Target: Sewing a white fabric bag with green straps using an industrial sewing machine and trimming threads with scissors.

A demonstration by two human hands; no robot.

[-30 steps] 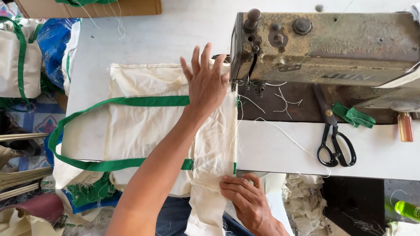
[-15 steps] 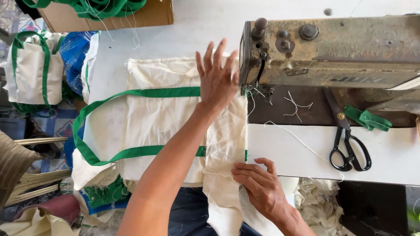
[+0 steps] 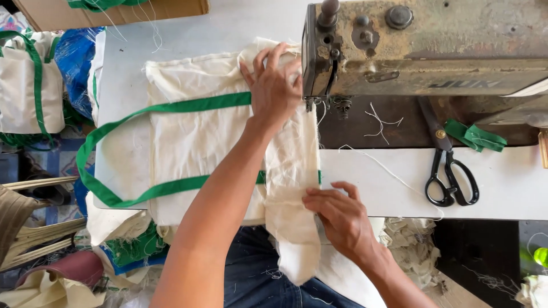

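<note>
Left hand [image 3: 273,85] lies open, palm flat on the cream bag [image 3: 194,131] beside the sewing machine [image 3: 422,51]; right hand [image 3: 337,214] apparently pinches the bag's near edge. Step: feeding the seam toward the needle, which calls for even, straight guidance. Scissors [image 3: 448,171] lie right of the machine.

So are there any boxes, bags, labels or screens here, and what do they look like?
Cardboard box: top left edge of the table, brown, flat-sided, green straps lying in it.
Blue plastic bag: left of the table, crumpled, shiny.
Raised lettering plate: front of the rusty sewing machine, same worn metal colour.
No screens or signs show.
</note>
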